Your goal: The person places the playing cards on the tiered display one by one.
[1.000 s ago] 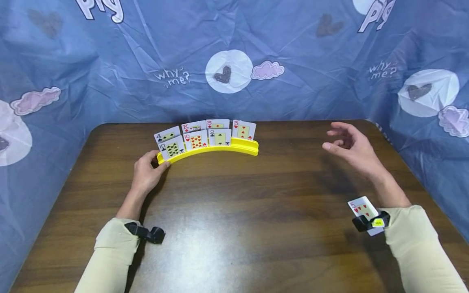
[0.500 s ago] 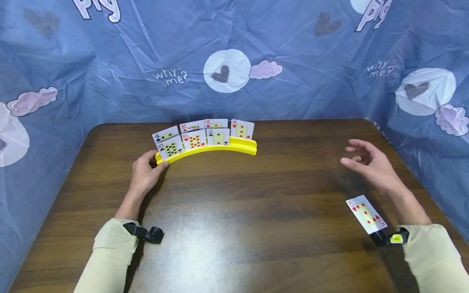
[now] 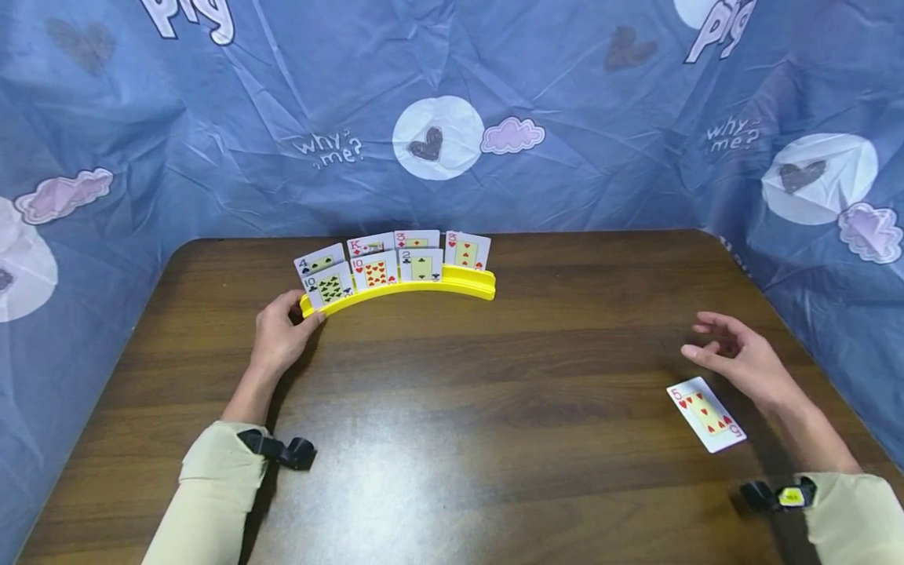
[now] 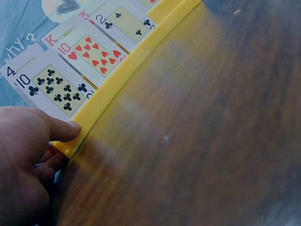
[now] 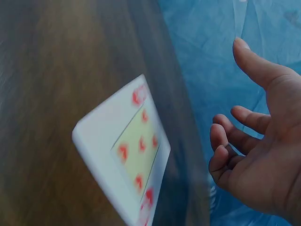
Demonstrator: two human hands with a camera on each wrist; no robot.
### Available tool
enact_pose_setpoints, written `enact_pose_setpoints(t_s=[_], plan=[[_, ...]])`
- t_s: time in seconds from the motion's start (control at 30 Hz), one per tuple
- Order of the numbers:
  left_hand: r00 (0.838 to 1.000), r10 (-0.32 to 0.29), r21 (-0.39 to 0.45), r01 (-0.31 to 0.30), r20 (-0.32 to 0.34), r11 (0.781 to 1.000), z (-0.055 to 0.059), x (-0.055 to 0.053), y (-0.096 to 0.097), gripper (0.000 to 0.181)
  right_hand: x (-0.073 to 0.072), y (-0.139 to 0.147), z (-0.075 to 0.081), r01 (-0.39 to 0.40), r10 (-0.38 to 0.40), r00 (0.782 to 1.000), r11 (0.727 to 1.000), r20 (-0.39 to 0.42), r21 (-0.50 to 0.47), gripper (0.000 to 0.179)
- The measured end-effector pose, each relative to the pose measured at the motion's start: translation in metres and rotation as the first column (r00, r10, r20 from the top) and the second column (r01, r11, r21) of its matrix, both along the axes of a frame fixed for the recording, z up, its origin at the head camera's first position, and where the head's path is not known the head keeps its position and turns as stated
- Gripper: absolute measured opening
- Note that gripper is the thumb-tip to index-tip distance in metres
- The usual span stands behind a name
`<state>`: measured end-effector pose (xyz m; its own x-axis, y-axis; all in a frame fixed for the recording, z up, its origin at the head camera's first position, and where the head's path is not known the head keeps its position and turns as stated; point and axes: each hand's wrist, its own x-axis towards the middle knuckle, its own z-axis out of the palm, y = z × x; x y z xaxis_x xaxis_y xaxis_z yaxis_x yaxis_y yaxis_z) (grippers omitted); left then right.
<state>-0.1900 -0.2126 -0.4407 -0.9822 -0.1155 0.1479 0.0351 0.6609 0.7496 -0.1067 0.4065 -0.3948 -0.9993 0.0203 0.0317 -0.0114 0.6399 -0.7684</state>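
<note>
A curved yellow card holder (image 3: pixel 452 286) stands toward the back of the table with two rows of playing cards in it. In front are the 10 of clubs (image 4: pixel 59 89), the 10 of hearts (image 4: pixel 91 55) and the 2 of clubs (image 3: pixel 421 265); behind them rise a 4, a king, a 3 of diamonds and the 3 of hearts (image 3: pixel 466 251). My left hand (image 3: pixel 281 331) pinches the holder's left end, thumb in front. On the right, a 5 of hearts (image 3: pixel 706 414) lies face up. Just beyond it hovers my right hand (image 3: pixel 752 365), fingers loosely bent, holding nothing.
The brown wooden table (image 3: pixel 452 392) reaches to a blue printed cloth (image 3: pixel 600 188) hanging behind and along both sides. Each wrist wears a black strap with a small camera (image 3: pixel 300 453) on it.
My right hand has moved right and back toward me, uncovering the 5 of hearts that its wrist camera partly hid. The left hand and the card holder have stayed put.
</note>
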Motion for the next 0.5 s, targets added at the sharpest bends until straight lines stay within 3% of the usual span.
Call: enact_pose_setpoints(t_s=[0.3, 0.5], plan=[[1.0, -0.002, 0.0, 0.002, 0.024, 1.0, 0.002, 0.0, -0.001, 0.037, 0.015, 0.024, -0.019, -0.04, 0.03, 0.994, 0.995, 0.104, 0.095, 0.073], [1.0, -0.004, 0.002, 0.004, 0.02, 1.0, 0.001, 0.0, 0.0, 0.037, 0.028, 0.035, -0.031, -0.125, 0.12, 0.991, 0.986, 0.053, 0.11, 0.073]])
